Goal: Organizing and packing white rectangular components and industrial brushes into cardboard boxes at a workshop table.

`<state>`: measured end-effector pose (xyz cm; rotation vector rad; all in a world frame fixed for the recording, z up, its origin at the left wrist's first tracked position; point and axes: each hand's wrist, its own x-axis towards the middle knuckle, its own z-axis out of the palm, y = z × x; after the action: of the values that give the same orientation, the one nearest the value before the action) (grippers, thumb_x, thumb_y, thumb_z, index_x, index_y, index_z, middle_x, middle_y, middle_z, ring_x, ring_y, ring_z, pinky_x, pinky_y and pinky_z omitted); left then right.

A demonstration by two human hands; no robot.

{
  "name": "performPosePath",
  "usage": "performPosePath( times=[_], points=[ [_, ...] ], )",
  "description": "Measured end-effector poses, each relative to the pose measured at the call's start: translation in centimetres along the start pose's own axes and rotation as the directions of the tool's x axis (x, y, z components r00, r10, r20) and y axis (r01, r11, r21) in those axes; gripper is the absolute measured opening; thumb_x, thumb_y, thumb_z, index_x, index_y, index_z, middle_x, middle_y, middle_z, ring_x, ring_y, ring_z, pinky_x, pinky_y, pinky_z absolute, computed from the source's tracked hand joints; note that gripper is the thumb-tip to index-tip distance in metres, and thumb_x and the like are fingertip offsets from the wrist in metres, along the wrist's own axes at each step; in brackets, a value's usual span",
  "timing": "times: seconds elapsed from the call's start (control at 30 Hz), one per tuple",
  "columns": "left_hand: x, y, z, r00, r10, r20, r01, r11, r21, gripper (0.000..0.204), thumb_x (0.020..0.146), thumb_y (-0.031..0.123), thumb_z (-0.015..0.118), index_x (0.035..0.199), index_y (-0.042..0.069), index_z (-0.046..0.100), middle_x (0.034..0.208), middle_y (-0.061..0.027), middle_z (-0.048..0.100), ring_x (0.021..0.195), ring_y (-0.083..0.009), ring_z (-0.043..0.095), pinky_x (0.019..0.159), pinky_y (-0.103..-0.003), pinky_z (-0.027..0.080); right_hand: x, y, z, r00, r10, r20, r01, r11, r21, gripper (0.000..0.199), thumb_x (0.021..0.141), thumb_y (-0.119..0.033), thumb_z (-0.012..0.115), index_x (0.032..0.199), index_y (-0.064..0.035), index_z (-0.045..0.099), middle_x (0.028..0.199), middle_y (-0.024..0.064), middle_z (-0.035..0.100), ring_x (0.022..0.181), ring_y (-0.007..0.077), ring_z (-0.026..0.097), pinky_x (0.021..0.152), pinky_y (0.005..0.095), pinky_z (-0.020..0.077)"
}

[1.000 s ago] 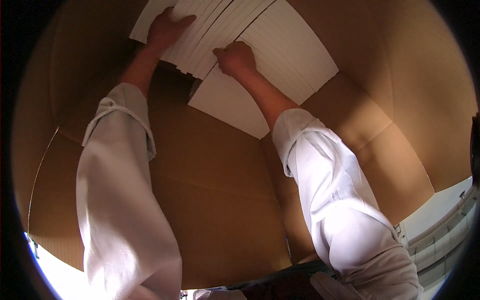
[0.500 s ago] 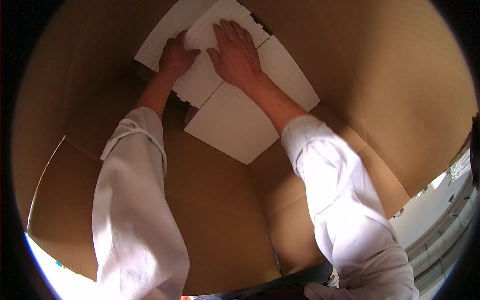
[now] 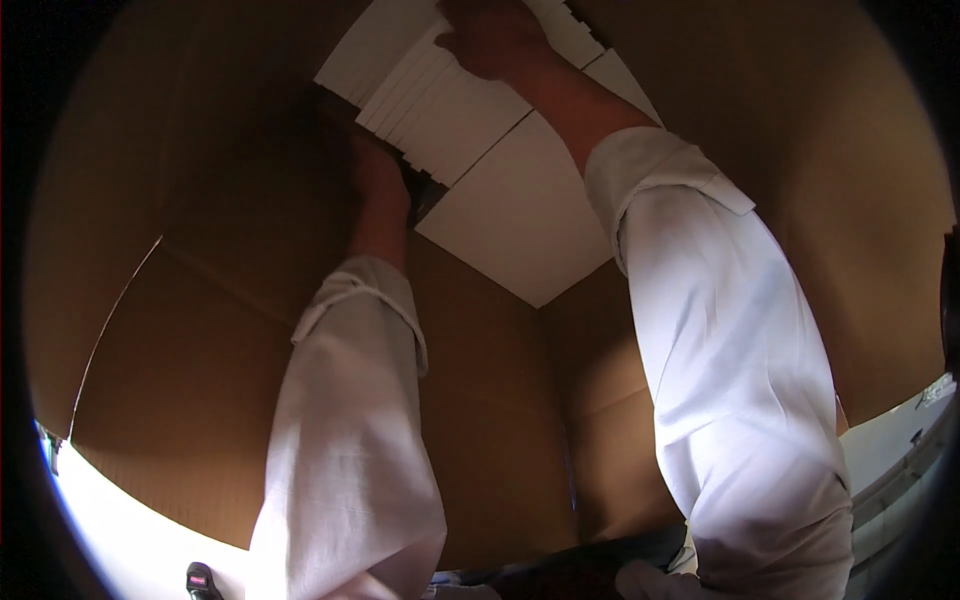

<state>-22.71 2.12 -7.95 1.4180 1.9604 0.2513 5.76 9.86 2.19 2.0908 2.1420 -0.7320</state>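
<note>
The white stack [image 3: 430, 110] of flat pieces sits deep inside a big brown box [image 3: 480, 420]. A wide, smooth white piece [image 3: 525, 215] is on the near side of the stack, right next to it. The right hand [image 3: 495, 38] is over the stack. Its fingertips are cut off, so I can't tell if it pinches anything. The left hand [image 3: 375, 170] is in the dark, by the stack's left edge. Its fingers are hidden, so I can't tell if they are spread or closed.
</note>
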Motion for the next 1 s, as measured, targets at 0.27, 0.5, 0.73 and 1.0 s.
performPosePath(
  times=[0.27,0.5,0.73,1.0],
  points=[
    [-3.3,11.1,-0.4,0.808,-0.264,0.527,0.589,0.373,-0.717,0.085,0.101,0.07,0.027,0.162,0.013,0.01,0.168,-0.01,0.011,0.153,-0.0271,0.017,0.124,-0.043,0.014,-0.3,1.0,1.1,0.996,-0.042,-0.082,0.04,0.999,-0.028,0.061,0.102,-0.04,0.05,0.146,0.0003,0.046,0.154,0.0175,0.042,0.149,0.0342,0.028,0.125,0.0474,0.0141],
    [-4.7,10.5,-0.4,0.808,-0.367,0.462,0.59,0.505,-0.63,0.088,0.1,0.072,0.025,0.163,0.013,0.005,0.169,-0.009,0.007,0.154,-0.0261,0.013,0.125,-0.042,0.01,0.1,2.1,-2.5,0.998,-0.02,0.066,0.018,1.0,0.024,0.067,0.098,-0.046,0.055,0.144,0.0021,0.048,0.152,0.019,0.045,0.147,0.0353,0.03,0.125,0.0473,0.0153],
    [-6.5,10.4,2.4,0.803,-0.367,0.47,0.589,0.362,-0.722,0.08,0.104,0.064,0.024,0.163,0.012,0.007,0.17,-0.0085,0.005,0.155,-0.0248,0.011,0.125,-0.04,0.008,-0.5,2.5,-0.3,0.998,0.017,-0.057,-0.014,0.999,0.052,0.064,0.099,-0.045,0.054,0.14,0.0033,0.051,0.15,0.0208,0.046,0.147,0.0365,0.031,0.125,0.0469,0.0159],
    [-4.3,9.4,1.3,0.801,-0.267,0.536,0.597,0.278,-0.753,0.082,0.101,0.068,0.026,0.162,0.015,0.014,0.167,-0.0113,0.014,0.152,-0.033,0.019,0.122,-0.052,0.016,0.5,2.5,-1.4,1.0,-0.007,0.019,0.007,0.999,-0.034,0.067,0.096,-0.049,0.057,0.136,0.0041,0.054,0.148,0.0217,0.048,0.146,0.036,0.032,0.125,0.0472,0.0153]
  ],
)
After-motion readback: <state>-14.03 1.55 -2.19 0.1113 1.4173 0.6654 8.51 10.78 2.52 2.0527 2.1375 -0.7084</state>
